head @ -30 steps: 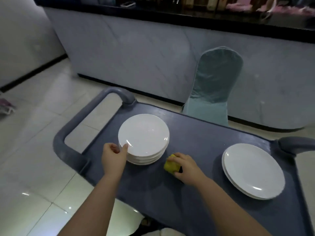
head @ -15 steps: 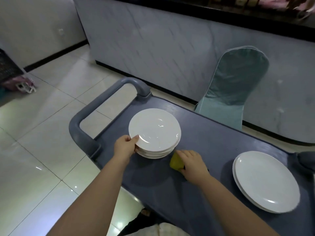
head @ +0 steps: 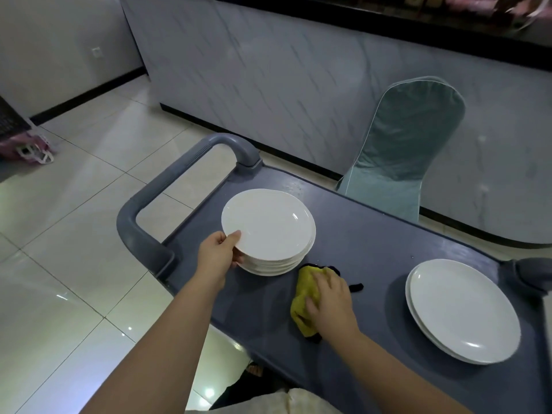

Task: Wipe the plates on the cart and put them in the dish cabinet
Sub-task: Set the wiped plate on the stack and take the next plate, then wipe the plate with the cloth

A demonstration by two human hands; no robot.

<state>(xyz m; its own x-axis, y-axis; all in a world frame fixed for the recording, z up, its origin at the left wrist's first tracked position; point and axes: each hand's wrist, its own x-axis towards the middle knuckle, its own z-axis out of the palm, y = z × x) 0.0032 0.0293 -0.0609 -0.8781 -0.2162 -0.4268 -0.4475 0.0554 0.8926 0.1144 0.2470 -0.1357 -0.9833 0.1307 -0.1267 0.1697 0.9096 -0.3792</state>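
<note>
A stack of several white plates (head: 270, 231) stands at the left end of the grey-blue cart top (head: 370, 249). My left hand (head: 217, 255) pinches the near-left rim of the top plate, thumb on top, and that edge is tilted up off the stack. My right hand (head: 330, 301) lies over a yellow cloth (head: 303, 297) on the cart, just right of the stack, with its fingers curling onto the cloth. Two larger white plates (head: 463, 309) are stacked at the right end of the cart.
The cart's curved handle (head: 155, 198) juts out to the left; another handle (head: 534, 270) shows at the right. A chair with a teal cover (head: 400, 147) stands behind the cart against a marble-look counter front (head: 268, 73). Pale floor tiles (head: 74, 234) spread to the left.
My left hand has closed on the top plate's rim and raised that edge. My right hand has spread over the yellow cloth, which now lies flatter. The view has shifted left.
</note>
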